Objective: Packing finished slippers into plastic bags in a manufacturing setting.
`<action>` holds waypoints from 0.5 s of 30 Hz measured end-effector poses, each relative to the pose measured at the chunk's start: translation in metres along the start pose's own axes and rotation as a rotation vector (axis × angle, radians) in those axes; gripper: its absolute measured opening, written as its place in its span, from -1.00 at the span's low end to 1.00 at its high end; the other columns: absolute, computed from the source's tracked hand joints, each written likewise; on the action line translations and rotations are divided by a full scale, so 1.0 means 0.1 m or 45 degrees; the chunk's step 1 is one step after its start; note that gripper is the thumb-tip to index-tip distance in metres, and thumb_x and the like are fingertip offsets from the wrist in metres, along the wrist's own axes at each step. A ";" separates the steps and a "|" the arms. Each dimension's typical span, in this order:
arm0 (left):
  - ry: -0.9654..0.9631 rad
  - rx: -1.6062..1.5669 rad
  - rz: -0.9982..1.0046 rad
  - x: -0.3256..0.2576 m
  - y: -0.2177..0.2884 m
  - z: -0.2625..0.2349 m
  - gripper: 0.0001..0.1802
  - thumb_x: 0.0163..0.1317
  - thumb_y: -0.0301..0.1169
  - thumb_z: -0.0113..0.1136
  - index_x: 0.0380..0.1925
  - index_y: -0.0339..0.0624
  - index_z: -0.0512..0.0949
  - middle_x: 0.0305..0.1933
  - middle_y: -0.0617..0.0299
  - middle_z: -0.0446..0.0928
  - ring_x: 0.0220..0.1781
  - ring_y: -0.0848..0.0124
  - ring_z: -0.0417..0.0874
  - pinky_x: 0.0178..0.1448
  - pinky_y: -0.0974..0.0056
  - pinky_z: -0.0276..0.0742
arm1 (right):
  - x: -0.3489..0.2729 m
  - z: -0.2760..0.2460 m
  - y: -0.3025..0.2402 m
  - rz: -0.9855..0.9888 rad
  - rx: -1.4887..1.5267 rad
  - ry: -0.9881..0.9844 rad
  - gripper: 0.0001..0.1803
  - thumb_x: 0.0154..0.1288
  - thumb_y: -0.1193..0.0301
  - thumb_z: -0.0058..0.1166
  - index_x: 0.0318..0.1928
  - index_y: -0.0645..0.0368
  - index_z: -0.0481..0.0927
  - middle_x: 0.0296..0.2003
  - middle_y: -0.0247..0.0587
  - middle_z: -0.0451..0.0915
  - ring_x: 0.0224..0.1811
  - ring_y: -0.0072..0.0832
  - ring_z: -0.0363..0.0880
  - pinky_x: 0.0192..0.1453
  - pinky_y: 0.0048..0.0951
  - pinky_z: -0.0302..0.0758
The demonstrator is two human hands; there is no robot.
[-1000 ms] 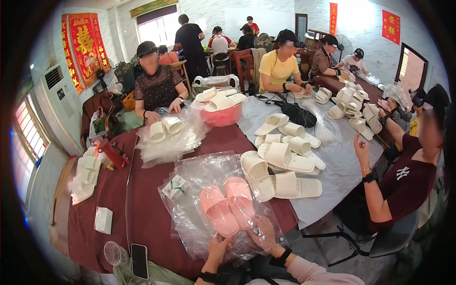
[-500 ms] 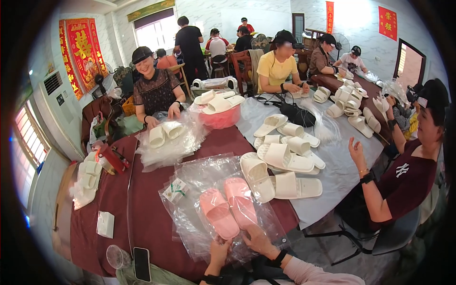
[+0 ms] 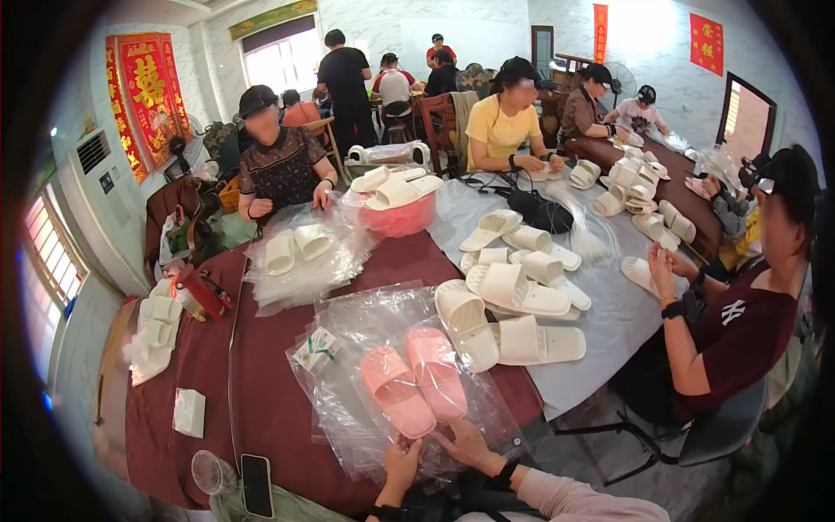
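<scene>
A pair of pink slippers, the left slipper (image 3: pixel 393 393) and the right slipper (image 3: pixel 437 376), lies toes away from me among clear plastic bags (image 3: pixel 348 418). My left hand (image 3: pixel 402 465) is closed at the heel of the left slipper, fingertips against its edge. Beside it, my right hand (image 3: pixel 465 444) pinches at the heel of the right slipper. Clear film shows around the pair and my fingers, but whether the slippers are fully inside a bag I cannot tell. A white and green card (image 3: pixel 317 350) rests on the bags to the left.
White slippers (image 3: pixel 522 291) are heaped beyond the pink pair. A phone (image 3: pixel 257 485), a clear cup (image 3: pixel 214 472) and a white box (image 3: pixel 190 412) are on my left. A pink basin (image 3: pixel 398 217) bears more slippers. Co-workers sit around the table, one close on my right.
My hands stay at the slipper heels with little movement. The co-worker on the right has brought both hands together lower down. The person across has drawn one hand back from the white slippers.
</scene>
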State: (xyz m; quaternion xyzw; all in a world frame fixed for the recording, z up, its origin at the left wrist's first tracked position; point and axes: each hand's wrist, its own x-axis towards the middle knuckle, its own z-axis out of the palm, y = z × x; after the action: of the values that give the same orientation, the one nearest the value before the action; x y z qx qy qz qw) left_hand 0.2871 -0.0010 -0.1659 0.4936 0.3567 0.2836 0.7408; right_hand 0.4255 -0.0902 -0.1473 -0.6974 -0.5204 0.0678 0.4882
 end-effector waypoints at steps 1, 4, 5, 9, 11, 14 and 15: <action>-0.001 -0.001 0.001 0.00 0.01 0.01 -0.64 0.21 -0.61 0.11 0.02 -0.32 0.35 -0.41 0.28 0.48 -0.55 0.59 0.43 -0.51 0.50 0.33 | 0.00 -0.01 -0.02 0.107 0.088 0.065 -0.68 0.20 0.30 0.18 -0.08 0.18 0.54 -0.36 -0.06 0.56 -0.28 -0.13 0.57 -0.21 -0.28 0.49; -0.004 0.126 -0.004 -0.01 0.03 0.02 -0.67 0.22 -0.62 0.09 0.00 -0.32 0.37 -0.41 0.28 0.49 -0.56 0.59 0.43 -0.52 0.51 0.32 | -0.02 0.01 0.07 0.076 0.025 -0.016 -0.73 0.19 0.33 0.18 -0.16 0.20 0.54 -0.40 -0.06 0.54 -0.34 -0.11 0.55 -0.26 -0.24 0.46; -0.010 0.139 0.003 -0.01 0.02 0.01 -0.67 0.22 -0.62 0.09 0.00 -0.31 0.38 -0.41 0.27 0.49 -0.55 0.59 0.44 -0.52 0.51 0.32 | -0.03 0.02 0.09 0.075 0.025 -0.015 -0.73 0.19 0.33 0.18 -0.16 0.20 0.54 -0.40 -0.06 0.54 -0.34 -0.11 0.55 -0.26 -0.24 0.46; 0.000 0.114 0.005 -0.01 0.01 0.00 -0.69 0.22 -0.61 0.08 -0.02 -0.30 0.39 -0.40 0.27 0.51 -0.54 0.60 0.45 -0.53 0.52 0.32 | -0.03 0.05 0.11 -0.021 0.007 0.038 -0.80 0.19 0.38 0.18 -0.23 0.22 0.54 -0.42 -0.06 0.53 -0.35 -0.10 0.53 -0.27 -0.22 0.44; -0.002 0.103 0.006 -0.02 0.07 0.05 -0.70 0.22 -0.60 0.08 -0.02 -0.30 0.39 -0.40 0.26 0.51 -0.54 0.59 0.46 -0.54 0.52 0.31 | -0.02 0.04 0.12 -0.036 0.024 0.051 -0.82 0.18 0.40 0.18 -0.25 0.22 0.54 -0.42 -0.07 0.53 -0.34 -0.11 0.54 -0.26 -0.23 0.45; 0.014 0.102 -0.004 -0.03 0.09 0.07 -0.71 0.23 -0.59 0.08 -0.03 -0.30 0.40 -0.42 0.26 0.51 -0.55 0.59 0.45 -0.55 0.52 0.30 | -0.01 0.03 0.11 -0.132 -0.014 0.058 -0.84 0.18 0.42 0.16 -0.25 0.21 0.54 -0.39 -0.08 0.54 -0.32 -0.12 0.54 -0.24 -0.23 0.47; 0.029 0.110 -0.013 -0.04 0.09 0.06 -0.71 0.23 -0.59 0.07 -0.03 -0.29 0.40 -0.43 0.26 0.51 -0.57 0.59 0.44 -0.56 0.52 0.29 | -0.01 0.03 0.10 -0.142 -0.031 0.048 -0.83 0.18 0.43 0.16 -0.24 0.20 0.54 -0.37 -0.08 0.54 -0.31 -0.12 0.54 -0.23 -0.24 0.48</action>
State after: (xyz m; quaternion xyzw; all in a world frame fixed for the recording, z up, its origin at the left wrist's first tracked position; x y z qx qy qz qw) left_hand 0.2894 -0.0041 -0.1548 0.5199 0.3795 0.2697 0.7162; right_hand 0.4301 -0.0892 -0.1572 -0.6744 -0.5500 0.0210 0.4923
